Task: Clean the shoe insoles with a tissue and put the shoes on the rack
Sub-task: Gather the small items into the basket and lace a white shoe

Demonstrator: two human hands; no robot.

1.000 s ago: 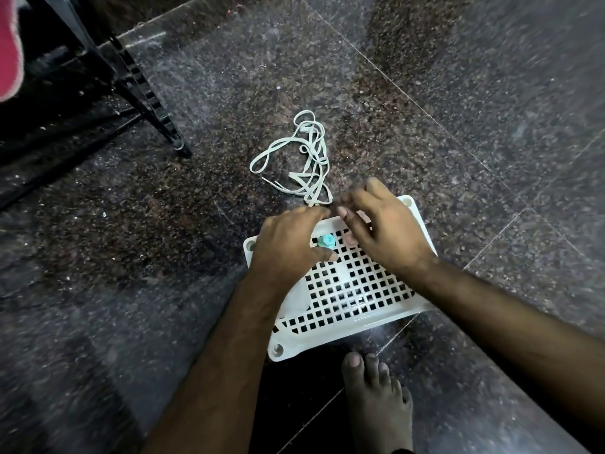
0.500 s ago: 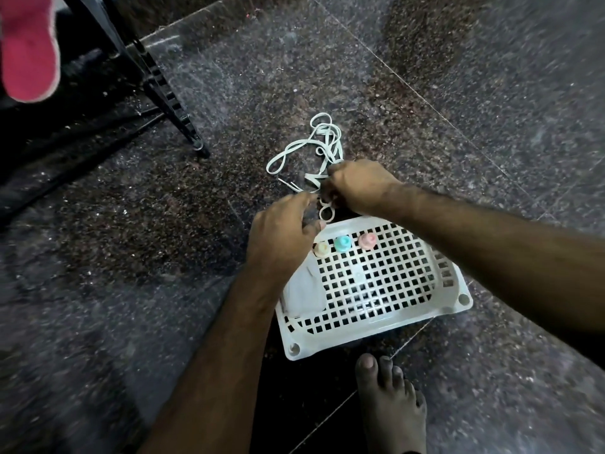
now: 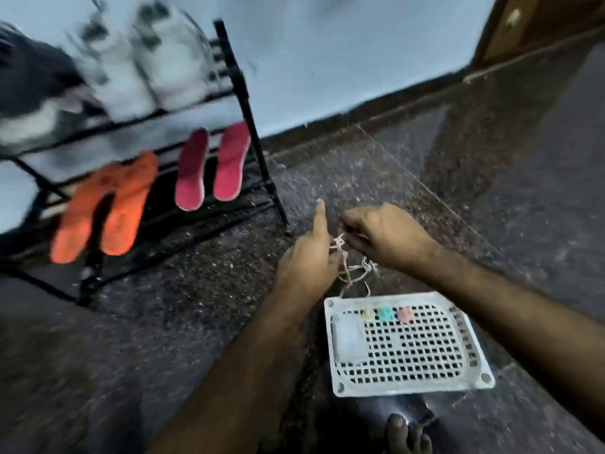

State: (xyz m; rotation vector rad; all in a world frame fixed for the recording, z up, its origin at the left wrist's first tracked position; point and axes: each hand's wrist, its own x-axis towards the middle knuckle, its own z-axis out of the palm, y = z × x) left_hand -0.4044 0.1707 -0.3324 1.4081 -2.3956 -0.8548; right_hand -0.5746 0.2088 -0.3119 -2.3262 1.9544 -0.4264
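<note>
My left hand (image 3: 306, 257) and right hand (image 3: 386, 239) pinch a tangled white lace (image 3: 352, 263) between them, left forefinger raised. Insoles (image 3: 209, 167) lean on the rack (image 3: 242, 93) far left of my fingers.

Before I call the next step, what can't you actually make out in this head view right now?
- Shoes on the rack's top shelf: motion blur, make and state unreadable.
- Laces: partly hidden by left hand and right hand; exact grip unclear.
- Three small coloured items in the white basket: too blurred to identify.
- Pale patch in the basket: possibly tissue, uncertain.
- Rack's left end: cut off by frame edge.
</note>
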